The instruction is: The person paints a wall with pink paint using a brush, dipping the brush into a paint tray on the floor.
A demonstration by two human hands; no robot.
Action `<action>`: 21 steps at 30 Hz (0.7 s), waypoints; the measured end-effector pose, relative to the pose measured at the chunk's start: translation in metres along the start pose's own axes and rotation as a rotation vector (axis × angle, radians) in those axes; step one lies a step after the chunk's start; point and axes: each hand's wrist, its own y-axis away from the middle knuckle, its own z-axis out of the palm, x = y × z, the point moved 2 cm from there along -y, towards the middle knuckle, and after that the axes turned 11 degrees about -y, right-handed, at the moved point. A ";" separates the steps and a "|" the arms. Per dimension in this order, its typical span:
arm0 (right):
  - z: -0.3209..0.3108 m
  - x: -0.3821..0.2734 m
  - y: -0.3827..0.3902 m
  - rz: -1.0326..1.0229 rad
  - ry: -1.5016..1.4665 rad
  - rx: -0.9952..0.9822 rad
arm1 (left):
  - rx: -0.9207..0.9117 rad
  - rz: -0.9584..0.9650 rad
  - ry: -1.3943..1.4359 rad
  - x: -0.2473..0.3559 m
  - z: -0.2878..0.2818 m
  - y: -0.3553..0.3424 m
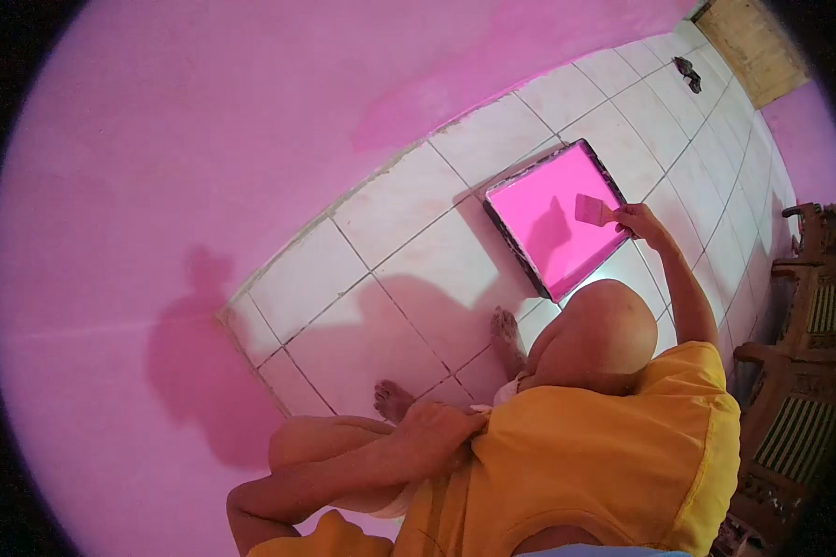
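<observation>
My right hand [636,221] is closed around the handle of a flat paintbrush [593,211]. The brush's wide head hangs over a square, dark-rimmed paint tray [514,243] holding bright pink paint. Whether the bristles touch the paint cannot be told. Down at my lap, my left hand [437,433] is closed, its fingertips meeting the edge of my yellow shirt [594,446]; what they hold, if anything, is hidden. The tray lies on the floor just beyond my bent knee [618,325] and bare foot [506,336].
White floor tiles [395,200] run along the foot of a pink wall [204,139] on the left, with a darker pink patch low down. Carved wooden chairs [799,371] line the right side. A small dark object [687,74] lies farther off, near a wooden panel [752,51].
</observation>
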 end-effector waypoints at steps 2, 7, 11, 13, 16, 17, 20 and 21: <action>0.003 -0.003 -0.005 -0.009 0.020 -0.009 | 0.012 -0.015 0.006 -0.001 0.000 0.000; -0.008 -0.003 -0.016 -0.176 0.197 0.138 | 0.085 -0.042 0.050 -0.006 -0.005 0.003; -0.014 0.009 -0.009 -0.152 -0.136 0.097 | 0.346 0.011 0.203 -0.014 -0.032 0.021; -0.013 0.021 -0.003 -0.088 -0.429 0.051 | 0.517 -0.032 0.266 -0.020 -0.054 0.037; 0.012 0.004 -0.003 -0.146 -0.878 -0.098 | 0.570 -0.656 -0.017 -0.022 -0.096 0.078; 0.027 -0.012 -0.009 -0.144 -0.953 -0.129 | 0.601 -0.749 -0.008 -0.023 -0.099 0.092; 0.062 -0.063 -0.033 -0.266 -1.111 -0.221 | 0.623 -0.954 0.010 -0.021 -0.097 0.107; 0.078 -0.080 -0.050 -0.291 -1.169 -0.218 | 0.625 -1.069 0.013 -0.022 -0.096 0.110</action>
